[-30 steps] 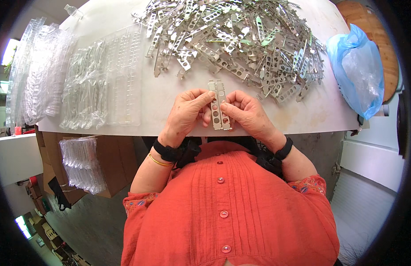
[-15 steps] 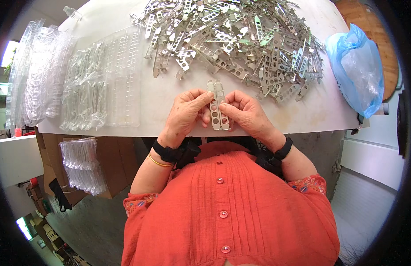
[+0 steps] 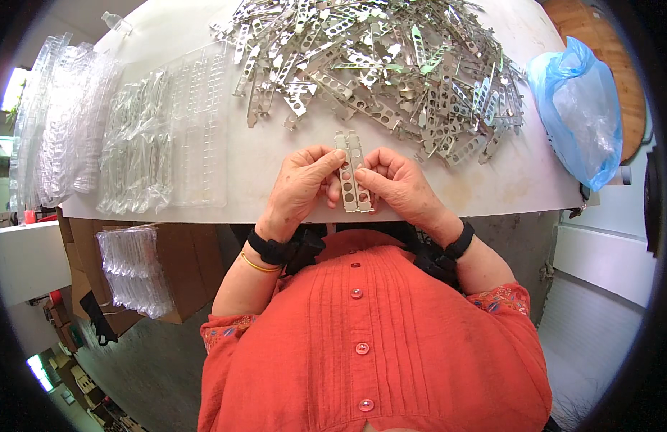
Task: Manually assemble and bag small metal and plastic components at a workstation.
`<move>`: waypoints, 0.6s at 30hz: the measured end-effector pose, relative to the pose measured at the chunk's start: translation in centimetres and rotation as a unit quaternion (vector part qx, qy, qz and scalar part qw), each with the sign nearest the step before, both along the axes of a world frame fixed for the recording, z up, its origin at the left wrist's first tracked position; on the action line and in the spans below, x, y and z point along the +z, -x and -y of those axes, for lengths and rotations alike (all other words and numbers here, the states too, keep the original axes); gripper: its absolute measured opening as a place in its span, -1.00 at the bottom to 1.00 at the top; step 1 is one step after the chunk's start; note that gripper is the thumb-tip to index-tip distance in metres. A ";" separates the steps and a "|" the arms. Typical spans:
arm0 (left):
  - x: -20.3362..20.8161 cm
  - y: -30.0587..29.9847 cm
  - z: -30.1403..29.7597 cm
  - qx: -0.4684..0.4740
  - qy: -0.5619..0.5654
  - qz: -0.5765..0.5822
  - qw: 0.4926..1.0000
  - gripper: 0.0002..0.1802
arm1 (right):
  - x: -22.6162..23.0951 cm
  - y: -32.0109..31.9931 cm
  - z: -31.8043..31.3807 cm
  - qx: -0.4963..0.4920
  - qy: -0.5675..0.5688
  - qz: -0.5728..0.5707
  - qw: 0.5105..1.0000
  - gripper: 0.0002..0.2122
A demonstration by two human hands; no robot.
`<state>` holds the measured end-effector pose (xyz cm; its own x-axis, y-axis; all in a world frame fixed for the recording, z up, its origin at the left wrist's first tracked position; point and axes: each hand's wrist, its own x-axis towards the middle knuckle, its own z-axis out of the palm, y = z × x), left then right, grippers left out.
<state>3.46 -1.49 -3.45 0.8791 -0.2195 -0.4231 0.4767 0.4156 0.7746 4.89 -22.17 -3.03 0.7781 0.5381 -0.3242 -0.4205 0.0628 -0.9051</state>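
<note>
Two flat metal brackets with rows of round holes stand side by side between my hands, near the table's front edge. My left hand (image 3: 303, 180) pinches the left metal bracket (image 3: 348, 189), its thumb lying across the upper part. The right metal bracket (image 3: 356, 155) is gripped by my right hand (image 3: 395, 180), thumb on its face and fingers curled behind. The brackets' long edges lie close together. Fingers behind them are partly hidden. Beyond my hands spreads a big heap of similar metal brackets (image 3: 377, 65).
Clear plastic trays (image 3: 200, 129) stand at left on the white table (image 3: 269, 162), some holding wrapped brackets, beside a tall stack of trays (image 3: 67, 122). A blue plastic bag (image 3: 582, 115) sits at right. Below the table's left edge, a cardboard box (image 3: 186, 266) bears a packed tray (image 3: 138, 270).
</note>
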 end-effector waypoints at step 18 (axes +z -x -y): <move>0.0 0.0 -0.1 -0.005 0.004 -0.002 1.000 -0.79 | 0.1 -0.1 0.0 0.006 -0.011 -0.017 1.000 -0.83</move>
<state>3.49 -1.42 -3.45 0.8749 -0.2314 -0.4254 0.4842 0.4176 0.7688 4.98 -22.17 -2.90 0.7604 0.5544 -0.3382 -0.4516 0.0773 -0.8888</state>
